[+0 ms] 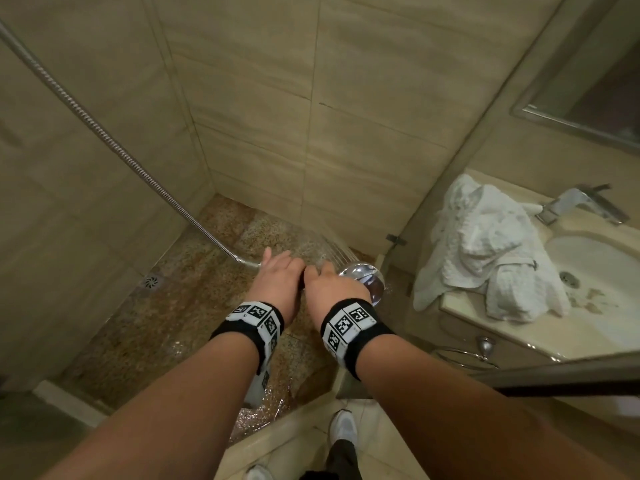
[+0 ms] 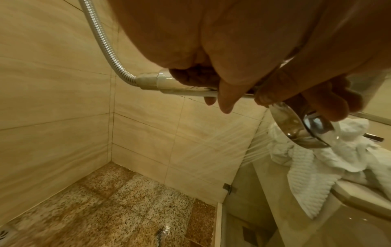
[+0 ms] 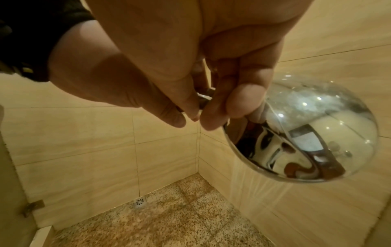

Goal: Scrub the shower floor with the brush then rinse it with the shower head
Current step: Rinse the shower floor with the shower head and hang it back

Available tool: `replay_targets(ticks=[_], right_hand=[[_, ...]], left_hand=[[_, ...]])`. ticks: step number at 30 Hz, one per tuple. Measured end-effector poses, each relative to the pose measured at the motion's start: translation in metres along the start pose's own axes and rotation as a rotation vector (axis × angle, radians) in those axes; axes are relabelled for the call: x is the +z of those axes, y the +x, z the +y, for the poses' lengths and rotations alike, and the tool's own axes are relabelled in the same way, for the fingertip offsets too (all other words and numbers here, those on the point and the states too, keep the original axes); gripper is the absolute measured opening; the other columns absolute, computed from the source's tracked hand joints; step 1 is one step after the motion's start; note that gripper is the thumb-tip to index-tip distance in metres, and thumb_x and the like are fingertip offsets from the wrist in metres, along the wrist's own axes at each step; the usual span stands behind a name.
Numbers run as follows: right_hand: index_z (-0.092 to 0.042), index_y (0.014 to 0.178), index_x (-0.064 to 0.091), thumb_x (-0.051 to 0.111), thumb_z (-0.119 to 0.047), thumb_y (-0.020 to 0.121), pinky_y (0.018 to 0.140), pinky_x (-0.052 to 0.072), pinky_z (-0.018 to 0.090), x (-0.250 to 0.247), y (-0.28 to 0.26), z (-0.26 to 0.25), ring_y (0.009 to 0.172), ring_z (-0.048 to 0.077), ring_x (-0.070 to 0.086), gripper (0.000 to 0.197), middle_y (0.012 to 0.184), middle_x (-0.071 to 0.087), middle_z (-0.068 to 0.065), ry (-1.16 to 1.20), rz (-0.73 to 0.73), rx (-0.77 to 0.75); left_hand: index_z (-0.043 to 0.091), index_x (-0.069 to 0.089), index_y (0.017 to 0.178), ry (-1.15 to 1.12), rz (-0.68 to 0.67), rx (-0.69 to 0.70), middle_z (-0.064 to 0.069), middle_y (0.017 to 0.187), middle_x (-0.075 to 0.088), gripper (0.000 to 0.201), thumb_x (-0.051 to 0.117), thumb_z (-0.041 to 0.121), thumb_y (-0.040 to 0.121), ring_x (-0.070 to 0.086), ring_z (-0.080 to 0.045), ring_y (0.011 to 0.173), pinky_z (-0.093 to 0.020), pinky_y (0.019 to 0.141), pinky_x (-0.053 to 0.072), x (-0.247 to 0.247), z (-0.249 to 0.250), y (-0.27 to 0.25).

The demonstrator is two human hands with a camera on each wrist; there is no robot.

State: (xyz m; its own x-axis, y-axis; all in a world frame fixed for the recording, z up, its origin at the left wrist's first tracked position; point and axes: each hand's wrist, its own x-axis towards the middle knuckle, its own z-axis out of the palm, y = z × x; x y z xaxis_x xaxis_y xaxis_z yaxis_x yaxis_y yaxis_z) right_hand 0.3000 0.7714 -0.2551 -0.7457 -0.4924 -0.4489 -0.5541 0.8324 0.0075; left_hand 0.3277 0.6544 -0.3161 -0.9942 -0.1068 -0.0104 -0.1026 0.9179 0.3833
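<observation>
Both hands, left (image 1: 277, 276) and right (image 1: 330, 284), curled round the shower head (image 1: 367, 280) (spraying), above the floor (image 1: 194, 299).

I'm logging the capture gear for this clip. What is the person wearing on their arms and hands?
Both forearms are bare, with no sleeves, and neither the left hand nor the right hand wears a glove. Each wrist carries a black wristband holding white blocks printed with black-and-white square fiducial markers. No cables show.

Both hands hide most of the shower head (image 1: 363, 277) handle, and the hose (image 1: 104, 133) runs off frame.
</observation>
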Motion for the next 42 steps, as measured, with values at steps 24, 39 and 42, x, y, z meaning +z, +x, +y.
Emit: replay_targets(ticks=[24,39,42], right_hand=[[-0.01,0.151,0.027,0.04,0.002,0.095,0.085,0.049,0.051,-0.022,0.026,0.067,0.117,0.043,0.059,0.059,0.14,0.047,0.021,-0.005,0.049,0.277],[-0.008,0.134,0.044,0.041,-0.006,0.093,0.075,0.054,0.044,-0.072,0.056,0.094,0.079,0.034,0.06,0.04,0.098,0.064,0.018,-0.208,0.178,0.181],[-0.009,0.132,0.045,0.042,-0.005,0.093,0.071,0.052,0.042,-0.075,0.055,0.095,0.077,0.034,0.061,0.039,0.088,0.059,0.014,-0.253,0.173,0.175]], left_hand=[[0.027,0.032,0.154,-0.245,0.121,-0.281,-0.002,0.165,0.019,0.063,0.055,0.016,0.096,0.017,-0.023,0.153,-0.037,0.124,0.014,-0.011,-0.004,-0.003],[0.023,0.049,0.142,-0.329,0.048,-0.609,-0.004,0.15,0.044,0.044,0.056,0.023,0.098,0.052,-0.024,0.128,-0.038,0.106,0.045,0.002,-0.066,-0.078],[0.025,0.052,0.138,-0.328,0.057,-0.631,-0.002,0.148,0.045,0.04,0.056,0.025,0.098,0.058,-0.022,0.119,-0.036,0.1,0.047,0.005,-0.075,-0.088]])
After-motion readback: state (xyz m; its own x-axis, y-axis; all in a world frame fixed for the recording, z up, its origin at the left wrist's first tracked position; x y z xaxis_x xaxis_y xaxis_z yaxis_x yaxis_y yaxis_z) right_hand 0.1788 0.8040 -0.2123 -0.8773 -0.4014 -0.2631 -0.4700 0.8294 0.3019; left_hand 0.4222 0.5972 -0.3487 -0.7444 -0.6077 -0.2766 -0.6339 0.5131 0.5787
